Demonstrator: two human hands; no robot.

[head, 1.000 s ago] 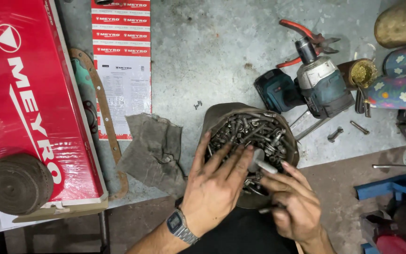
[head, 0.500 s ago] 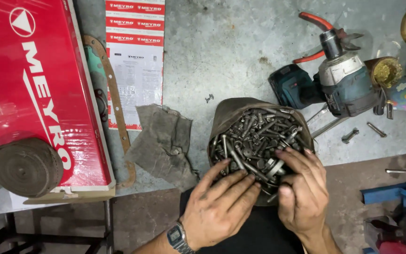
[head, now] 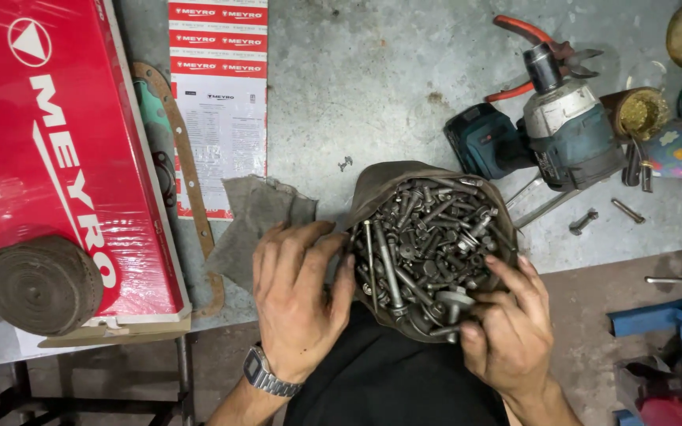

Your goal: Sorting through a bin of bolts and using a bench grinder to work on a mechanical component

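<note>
Sitting at the worktop's (head: 372,87) near edge: round dark container of grey steel bolts (head: 428,244), left hand (head: 297,304) spread flat against its side, right hand (head: 507,331) pinching bolts at its near rim.

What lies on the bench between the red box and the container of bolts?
In the head view, a printed paper sheet, a brown gasket and a grey rag lie between the red box and the container of bolts.

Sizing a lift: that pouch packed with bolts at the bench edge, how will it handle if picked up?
Probably heavy for its size: the pouch of bolts is heaped with steel fasteners. Its wall looks soft, so it may sag. The left hand and right hand flank it, and loose bolts could spill.
</note>
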